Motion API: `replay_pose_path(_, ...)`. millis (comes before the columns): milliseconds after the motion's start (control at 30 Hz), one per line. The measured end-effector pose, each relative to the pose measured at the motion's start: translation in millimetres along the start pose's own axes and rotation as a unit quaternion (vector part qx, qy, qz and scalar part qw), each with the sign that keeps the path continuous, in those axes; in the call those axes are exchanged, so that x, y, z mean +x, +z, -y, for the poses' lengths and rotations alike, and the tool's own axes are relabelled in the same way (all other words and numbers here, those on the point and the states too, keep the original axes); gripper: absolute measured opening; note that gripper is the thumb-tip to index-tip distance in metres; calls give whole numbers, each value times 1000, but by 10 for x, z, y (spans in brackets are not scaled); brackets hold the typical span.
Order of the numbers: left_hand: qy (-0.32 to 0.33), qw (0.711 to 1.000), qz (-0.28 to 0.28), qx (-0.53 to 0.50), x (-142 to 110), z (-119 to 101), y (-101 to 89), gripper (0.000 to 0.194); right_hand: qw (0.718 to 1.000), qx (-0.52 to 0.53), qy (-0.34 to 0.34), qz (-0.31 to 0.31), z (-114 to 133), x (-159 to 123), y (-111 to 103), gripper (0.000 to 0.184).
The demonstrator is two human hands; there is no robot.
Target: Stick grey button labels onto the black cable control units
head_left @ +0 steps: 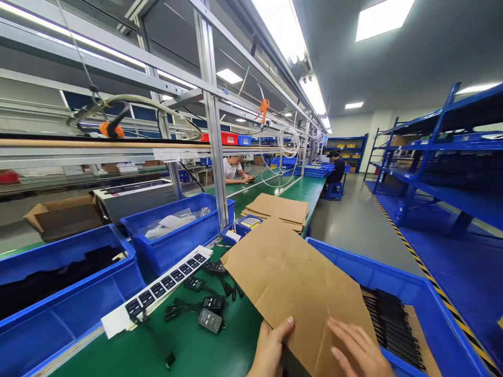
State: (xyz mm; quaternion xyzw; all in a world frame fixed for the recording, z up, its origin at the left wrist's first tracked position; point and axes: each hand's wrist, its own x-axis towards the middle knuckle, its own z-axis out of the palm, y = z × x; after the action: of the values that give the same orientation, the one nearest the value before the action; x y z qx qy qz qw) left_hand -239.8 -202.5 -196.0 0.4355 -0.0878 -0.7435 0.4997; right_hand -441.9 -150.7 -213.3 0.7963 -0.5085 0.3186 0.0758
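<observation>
A flat brown cardboard sheet (291,272) is tilted up in front of me, over the green bench and the left edge of a blue bin (436,309). My left hand (273,343) grips its near-left edge, thumb on top and the other fingers underneath. Stretched fingers of my right hand (359,348) lie against the face of the sheet near its right side, thumb apart. Inside that bin, rows of black cabled devices (393,324) rest on another piece of cardboard, partly hidden by the sheet. Several small black adapter boxes with short cables (211,319) lie left of my left hand.
A white strip of dark labels (168,283) lies along the bench. Behind it stand two blue bins (173,241), one with plastic bags, one with black items. More cardboard sheets (283,206) are stacked beyond. Two people sit farther along the bench; blue shelving (432,141) is right.
</observation>
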Motion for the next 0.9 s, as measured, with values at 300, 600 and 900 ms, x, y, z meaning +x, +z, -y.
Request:
replay_pose_path(300,45,988,149,0,-199,-7,182,62,998,-1,-10,-59,335,487,112,67)
replay_pose_path(600,56,998,24,22,-160,-113,175,70,988,-95,-104,-54,329,640,36,40)
replay_pose_path(900,39,997,63,1,-119,-418,41,64,920,30,389,-32,-442,-76,-105,73)
